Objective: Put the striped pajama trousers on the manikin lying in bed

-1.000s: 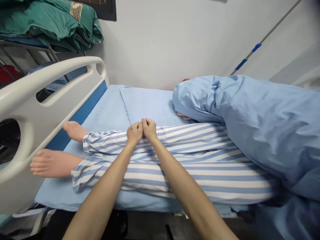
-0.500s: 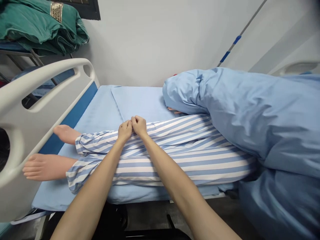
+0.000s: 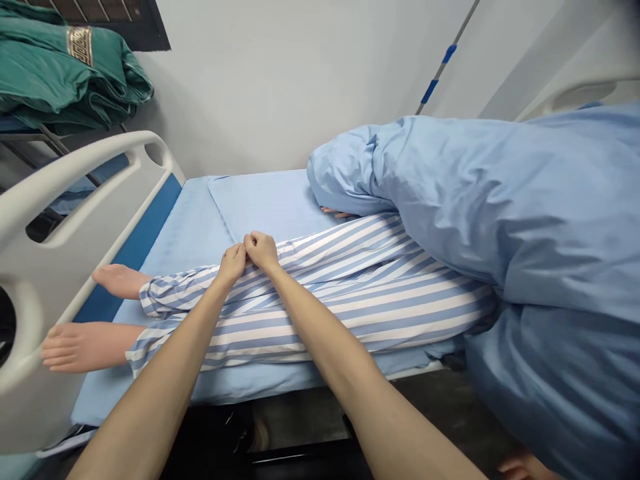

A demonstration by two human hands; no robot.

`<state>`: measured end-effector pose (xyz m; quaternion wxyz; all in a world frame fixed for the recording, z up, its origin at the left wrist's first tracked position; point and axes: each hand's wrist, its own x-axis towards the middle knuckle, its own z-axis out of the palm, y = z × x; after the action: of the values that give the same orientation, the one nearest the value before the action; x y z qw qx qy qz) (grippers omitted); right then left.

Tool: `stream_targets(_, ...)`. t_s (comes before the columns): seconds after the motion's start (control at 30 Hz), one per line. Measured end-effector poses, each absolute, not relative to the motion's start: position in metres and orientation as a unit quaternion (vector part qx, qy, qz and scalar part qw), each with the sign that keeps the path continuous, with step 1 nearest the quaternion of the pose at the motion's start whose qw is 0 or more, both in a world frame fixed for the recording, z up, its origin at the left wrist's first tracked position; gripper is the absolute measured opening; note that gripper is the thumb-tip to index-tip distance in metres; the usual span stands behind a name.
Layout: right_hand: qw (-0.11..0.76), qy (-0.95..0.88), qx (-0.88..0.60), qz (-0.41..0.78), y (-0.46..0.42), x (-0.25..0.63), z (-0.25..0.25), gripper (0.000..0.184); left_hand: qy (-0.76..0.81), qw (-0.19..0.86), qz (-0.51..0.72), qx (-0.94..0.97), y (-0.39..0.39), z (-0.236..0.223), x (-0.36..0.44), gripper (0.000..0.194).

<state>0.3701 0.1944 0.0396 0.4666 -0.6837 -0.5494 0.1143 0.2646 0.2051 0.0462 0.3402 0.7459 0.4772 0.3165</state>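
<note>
The left hand (image 3: pixel 233 263) and right hand (image 3: pixel 261 250) sit side by side, their fingers (image 3: pixel 255 240) curled nearly shut, pinching a small fold of the blue-and-white striped pyjama trousers (image 3: pixel 350 313) right beneath them (the fold itself is mostly hidden). Left of the fingers, the mannequin's bare feet (image 3: pixel 120 281) point toward the white bed footboard (image 3: pixel 30 267); to their right, a blue duvet (image 3: pixel 450 193) bunches over the upper body; beyond them lies the blue sheet (image 3: pixel 260 207).

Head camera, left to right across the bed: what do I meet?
White bed footboard → manikin's bare feet → blue-and-white striped trousers → bunched blue quilt
</note>
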Motion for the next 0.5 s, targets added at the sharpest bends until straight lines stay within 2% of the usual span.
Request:
stream_targets(0.27, 0.471, -0.546, -0.680, 0.131, 0.192, 0.370, 0.041, 0.031, 0.476, 0.398, 0.297, 0.726, 0.192, 0.055, 0.256, 0.026)
stream_targets(0.5, 0.484, -0.542, -0.676, 0.123, 0.192, 0.371, 0.040, 0.032, 0.473, 0.367, 0.294, 0.745, 0.194, 0.046, 0.262, 0.026)
